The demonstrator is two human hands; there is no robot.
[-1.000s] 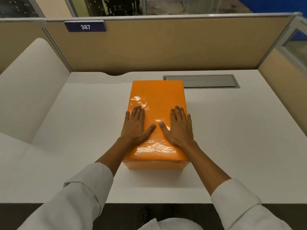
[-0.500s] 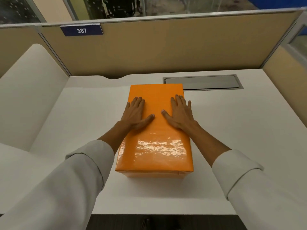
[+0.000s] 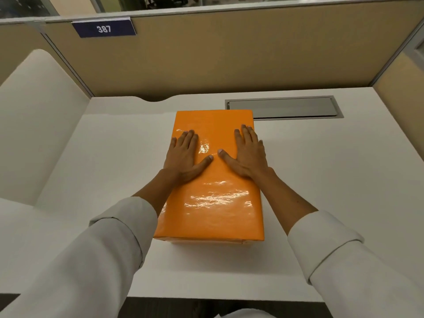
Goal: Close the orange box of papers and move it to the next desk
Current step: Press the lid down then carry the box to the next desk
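A glossy orange box (image 3: 213, 203) stands closed on the white desk (image 3: 321, 180), its long side running away from me. My left hand (image 3: 183, 157) lies flat on the lid near its left edge, fingers spread and pointing away. My right hand (image 3: 249, 154) lies flat on the lid near the right edge, thumb turned inward. Both palms rest on the far half of the lid and neither hand grips anything. The papers inside are hidden by the lid.
A grey metal cable hatch (image 3: 283, 107) is set into the desk behind the box to the right. Tan partition walls (image 3: 229, 53) close the back and right, with a blue sign 387 (image 3: 104, 29). A white curved divider (image 3: 34, 125) borders the left.
Both hands have slid along the lid away from me, from the near half to the far half, and moved apart toward the side edges. The box has stayed in place.
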